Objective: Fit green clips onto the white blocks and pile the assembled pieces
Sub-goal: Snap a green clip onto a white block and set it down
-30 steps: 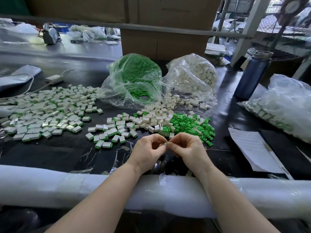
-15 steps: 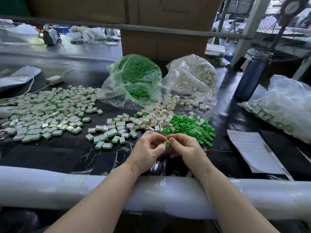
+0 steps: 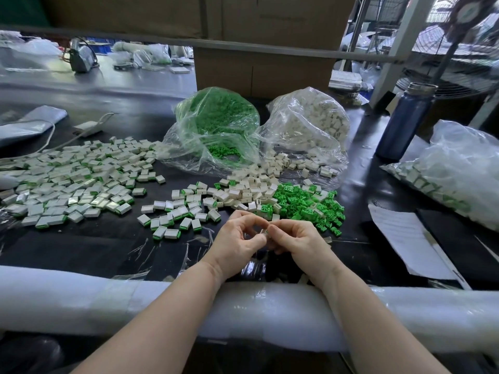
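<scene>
Green clips (image 3: pixel 307 205) lie heaped loose on the black counter (image 3: pixel 94 247), touching a scatter of white blocks (image 3: pixel 251 188). Head view: left hand (image 3: pixel 237 242) and right hand (image 3: pixel 295 240) meet fingertip to fingertip just before that heap, both pinching one small piece (image 3: pixel 266 232), apparently a block with a clip, mostly hidden. Assembled pieces (image 3: pixel 70 182) spread far left; a smaller group (image 3: pixel 175 215) lies nearer.
</scene>
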A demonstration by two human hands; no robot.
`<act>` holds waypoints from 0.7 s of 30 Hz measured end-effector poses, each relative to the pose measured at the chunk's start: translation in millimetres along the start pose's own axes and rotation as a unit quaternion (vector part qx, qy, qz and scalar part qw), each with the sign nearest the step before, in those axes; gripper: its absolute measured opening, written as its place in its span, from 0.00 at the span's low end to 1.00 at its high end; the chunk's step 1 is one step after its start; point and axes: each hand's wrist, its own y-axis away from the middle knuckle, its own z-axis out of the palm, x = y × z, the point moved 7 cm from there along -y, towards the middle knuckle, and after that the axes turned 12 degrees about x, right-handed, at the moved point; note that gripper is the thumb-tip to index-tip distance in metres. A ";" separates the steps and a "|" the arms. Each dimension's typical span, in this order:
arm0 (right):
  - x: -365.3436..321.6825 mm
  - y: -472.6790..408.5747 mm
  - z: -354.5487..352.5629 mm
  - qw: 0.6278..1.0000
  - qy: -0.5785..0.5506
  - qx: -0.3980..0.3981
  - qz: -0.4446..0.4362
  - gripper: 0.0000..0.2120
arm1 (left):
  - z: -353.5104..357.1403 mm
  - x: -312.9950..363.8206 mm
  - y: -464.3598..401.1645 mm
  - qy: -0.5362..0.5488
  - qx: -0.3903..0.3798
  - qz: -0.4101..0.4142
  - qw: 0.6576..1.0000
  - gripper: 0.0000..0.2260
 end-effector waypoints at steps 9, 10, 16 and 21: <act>0.3 -0.2 1.0 1.000 0.015 -0.013 0.003 0.11 | 2.3 1.4 0.7 0.003 -0.015 0.009 1.000 0.07; 0.6 -0.3 1.2 1.000 0.017 -0.015 0.003 0.11 | 2.7 2.1 0.9 0.005 -0.018 0.009 1.000 0.06; 2.1 -0.7 0.5 1.000 0.005 -0.016 0.013 0.08 | 3.3 4.8 2.5 0.001 -0.029 0.014 0.999 0.08; 3.2 -1.7 0.3 1.000 0.008 -0.010 0.017 0.07 | 3.2 5.7 3.1 0.000 -0.030 0.012 0.999 0.10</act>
